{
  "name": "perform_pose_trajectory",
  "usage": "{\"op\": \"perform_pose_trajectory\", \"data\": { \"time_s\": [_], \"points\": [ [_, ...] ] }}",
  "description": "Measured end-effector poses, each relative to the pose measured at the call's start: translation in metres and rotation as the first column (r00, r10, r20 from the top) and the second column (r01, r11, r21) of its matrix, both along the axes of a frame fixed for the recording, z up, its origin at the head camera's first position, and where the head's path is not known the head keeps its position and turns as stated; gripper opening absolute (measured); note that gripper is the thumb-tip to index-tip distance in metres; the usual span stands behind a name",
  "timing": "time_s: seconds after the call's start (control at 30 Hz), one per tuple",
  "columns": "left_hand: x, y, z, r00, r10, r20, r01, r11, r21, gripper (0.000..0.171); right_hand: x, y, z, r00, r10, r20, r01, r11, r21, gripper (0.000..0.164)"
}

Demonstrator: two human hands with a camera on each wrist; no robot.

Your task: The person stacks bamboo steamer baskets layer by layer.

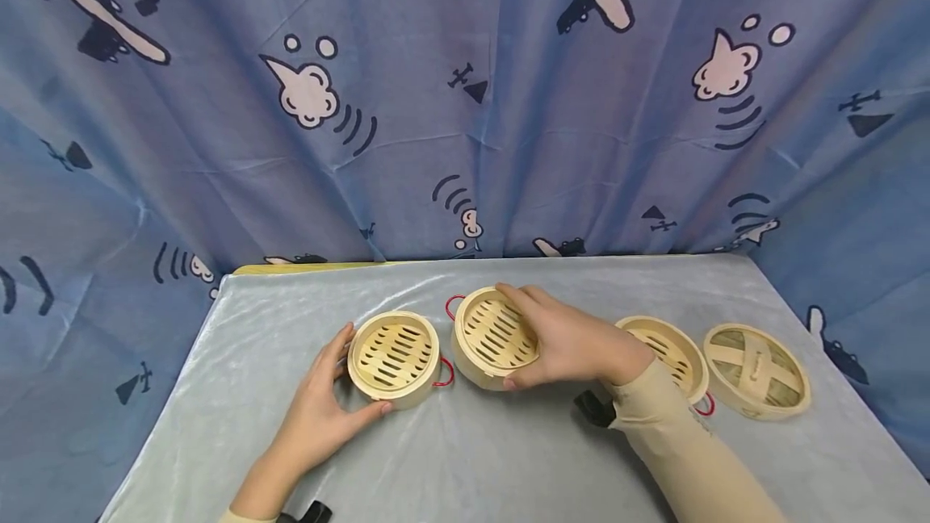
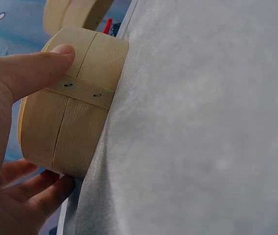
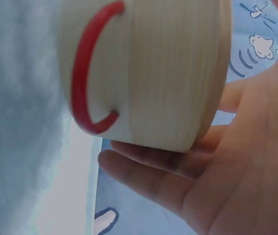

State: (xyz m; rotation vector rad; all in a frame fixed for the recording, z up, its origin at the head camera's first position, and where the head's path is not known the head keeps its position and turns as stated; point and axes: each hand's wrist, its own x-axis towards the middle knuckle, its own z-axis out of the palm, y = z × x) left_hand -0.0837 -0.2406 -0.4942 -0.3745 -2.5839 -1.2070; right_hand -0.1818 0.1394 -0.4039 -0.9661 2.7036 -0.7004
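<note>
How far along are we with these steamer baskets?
Apparently done: the left basket sits on the table, held by the left hand. In hand: the right hand grips a second basket, apparently raised, beside it. Probably remaining: the third basket and the lid at the right, in neither hand; nothing is stacked yet.
</note>
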Motion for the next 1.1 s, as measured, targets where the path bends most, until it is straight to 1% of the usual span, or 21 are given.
{"op": "perform_pose_trajectory", "data": {
  "time_s": [0.13,0.27,0.37,0.47,0.6,0.73,0.87,1.1],
  "points": [
    [0.000,-0.001,0.000,1.000,-0.002,-0.010,0.002,1.000,-0.012,0.126,-0.003,-0.011,0.004,1.000,0.025,-0.008,-0.025,0.999,-0.034,0.136],
    [0.000,-0.002,-0.001,1.000,-0.009,-0.019,0.008,1.000,-0.028,0.125,-0.005,-0.022,0.007,0.999,0.036,-0.020,-0.036,0.999,-0.031,0.138],
    [0.000,-0.002,-0.001,1.000,-0.010,-0.026,0.009,0.999,-0.034,0.125,-0.007,-0.030,0.005,0.998,0.049,-0.038,-0.050,0.999,-0.018,0.138],
    [0.001,-0.002,0.000,1.000,-0.009,-0.016,0.009,0.999,-0.033,0.124,-0.007,-0.037,0.003,0.997,0.065,-0.045,-0.066,0.998,-0.017,0.138],
    [0.002,-0.001,0.000,1.000,-0.012,-0.003,0.012,1.000,-0.025,0.122,-0.008,-0.044,-0.002,0.996,0.087,-0.030,-0.088,0.996,-0.033,0.138],
    [0.002,-0.001,-0.002,1.000,-0.020,-0.018,0.020,1.000,-0.013,0.120,-0.010,-0.052,-0.005,0.995,0.103,-0.012,-0.103,0.994,-0.043,0.141],
    [0.002,-0.001,-0.004,0.999,-0.025,-0.027,0.025,1.000,-0.015,0.120,-0.012,-0.059,-0.007,0.993,0.119,-0.015,-0.120,0.991,-0.065,0.144],
    [0.002,0.001,-0.004,0.999,-0.033,-0.034,0.032,0.999,-0.009,0.121,-0.012,-0.068,-0.010,0.991,0.119,-0.058,-0.125,0.985,-0.119,0.135]
  ]
}}
